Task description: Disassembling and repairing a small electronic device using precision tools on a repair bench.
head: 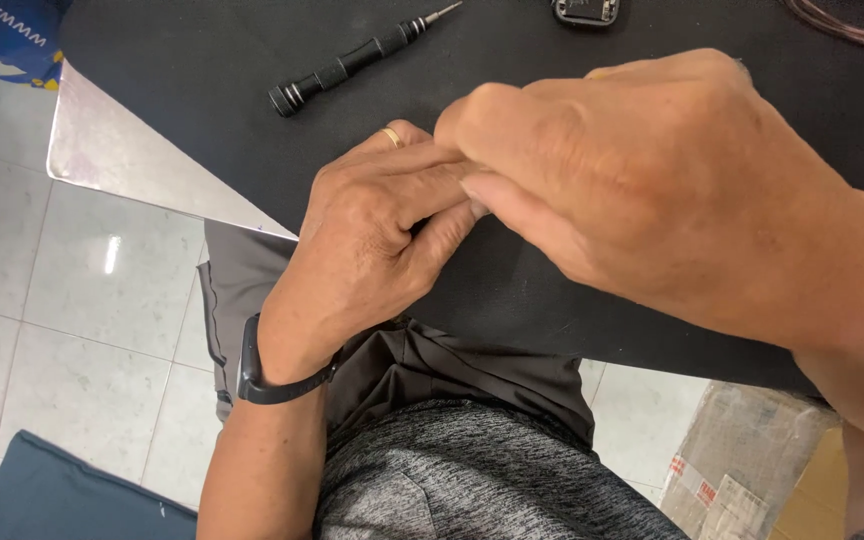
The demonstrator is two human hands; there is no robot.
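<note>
Head view: my left hand [372, 235] and right hand [632, 180] pinched together, contents hidden; slim black metal screwdriver [357, 60] lies beyond, nearer left, angled up-right.

Brown cardboard box [752, 465] on the floor, below the black-topped bench's [202, 120] near edge, lower right; white label with red markings [707, 497] on its side. Blue printed bag or package [7, 35] beside bench's far-left corner, mostly cropped. No screens readable.

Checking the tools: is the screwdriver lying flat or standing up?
Lying flat: the screwdriver rests lengthwise on the black mat, tip toward the far edge, apart from both hands.
</note>
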